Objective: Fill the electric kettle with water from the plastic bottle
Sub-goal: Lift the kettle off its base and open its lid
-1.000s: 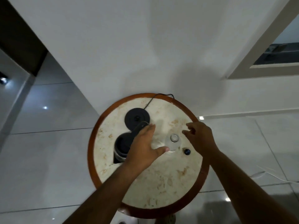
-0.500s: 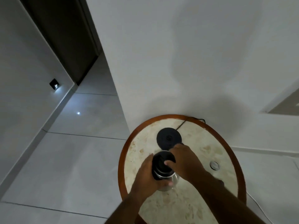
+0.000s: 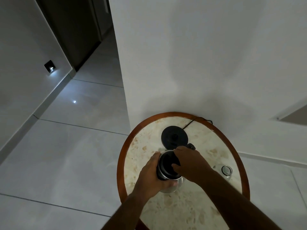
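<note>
Head view: electric kettle (image 3: 167,171) stands on the round table (image 3: 182,211), off its black base (image 3: 174,136), which sits just behind with the cord running to the wall. Left hand (image 3: 152,176) is wrapped around the steel body; right hand (image 3: 189,161) has its fingers pressed on the black lid. Plastic bottle (image 3: 226,170) stands uncapped, well to the right. Judgement: steel wall is stiff but slick — steady it low, lift by the handle. Bottle is thin and squashy — grip mid-body, lightly.

Both hands (image 3: 171,171) forward, fingers curled.
</note>
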`<state>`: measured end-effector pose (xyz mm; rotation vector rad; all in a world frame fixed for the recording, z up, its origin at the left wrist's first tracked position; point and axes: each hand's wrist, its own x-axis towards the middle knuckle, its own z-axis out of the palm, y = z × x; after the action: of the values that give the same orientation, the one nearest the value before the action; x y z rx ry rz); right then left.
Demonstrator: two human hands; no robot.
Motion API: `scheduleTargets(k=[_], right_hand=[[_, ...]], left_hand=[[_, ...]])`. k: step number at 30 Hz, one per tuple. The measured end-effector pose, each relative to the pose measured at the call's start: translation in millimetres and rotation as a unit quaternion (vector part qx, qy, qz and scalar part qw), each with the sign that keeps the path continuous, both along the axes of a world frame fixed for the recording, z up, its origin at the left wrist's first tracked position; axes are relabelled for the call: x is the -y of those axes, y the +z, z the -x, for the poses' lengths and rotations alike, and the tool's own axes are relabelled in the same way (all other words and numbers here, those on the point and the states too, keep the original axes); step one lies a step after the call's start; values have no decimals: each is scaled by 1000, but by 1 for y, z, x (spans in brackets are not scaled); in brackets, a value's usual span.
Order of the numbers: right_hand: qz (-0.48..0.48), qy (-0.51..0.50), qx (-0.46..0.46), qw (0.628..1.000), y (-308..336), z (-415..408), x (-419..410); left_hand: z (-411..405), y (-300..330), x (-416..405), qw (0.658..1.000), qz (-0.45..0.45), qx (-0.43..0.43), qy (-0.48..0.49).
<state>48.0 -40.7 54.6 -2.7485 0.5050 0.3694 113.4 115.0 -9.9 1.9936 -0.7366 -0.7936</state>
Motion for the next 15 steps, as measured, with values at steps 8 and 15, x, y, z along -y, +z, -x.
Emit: scheduleTargets(k=[8, 15], right_hand=[[-195, -17, -18, 980, 24, -1, 29], [-416, -124, -69, 898, 36, 2, 60]], left_hand=[[-1, -10, -1, 999, 39, -14, -9], [-2, -17, 2, 998, 66, -6, -12]])
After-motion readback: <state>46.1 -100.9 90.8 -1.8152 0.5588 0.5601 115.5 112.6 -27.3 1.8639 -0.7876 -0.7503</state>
